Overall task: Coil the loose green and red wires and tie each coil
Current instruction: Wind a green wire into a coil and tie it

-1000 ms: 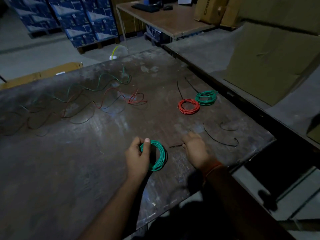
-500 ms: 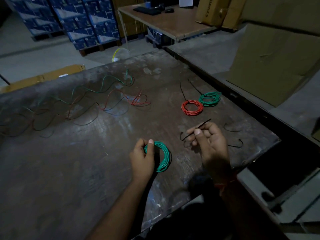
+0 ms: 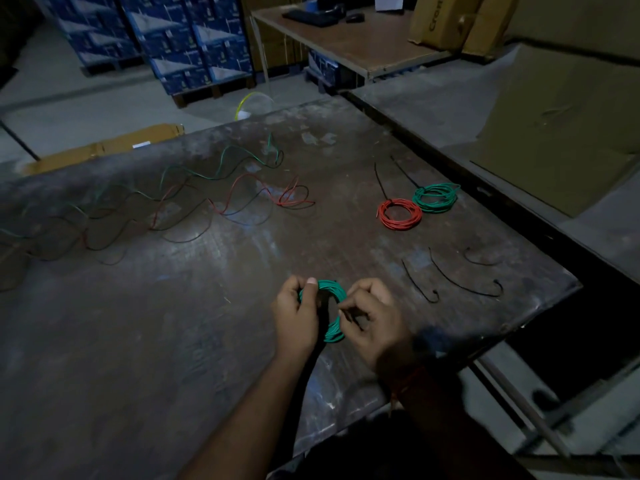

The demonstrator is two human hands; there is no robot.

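A small green wire coil (image 3: 333, 332) is held upright just above the dark table (image 3: 156, 341) near its front edge. My left hand (image 3: 296, 320) grips the coil's left side, thumb on top. My right hand (image 3: 374, 320) is at the coil's right side, its fingertips pinching a thin black tie that is almost hidden there. A tied red coil (image 3: 399, 215) and a tied green coil (image 3: 435, 197) lie touching at the right rear. Loose green wire (image 3: 221, 161) and loose red wire (image 3: 242, 181) snake across the table's left half.
Three black ties (image 3: 464, 277) lie on the table right of my hands, near its right edge. A lower grey surface with a large cardboard box (image 3: 561, 126) runs along the right. Blue stacked cartons (image 3: 187, 39) and a brown desk (image 3: 346, 39) stand beyond.
My right hand picked a black tie off the table, lifted it, then brought it in against the green coil. The left hand kept its grip on the coil.
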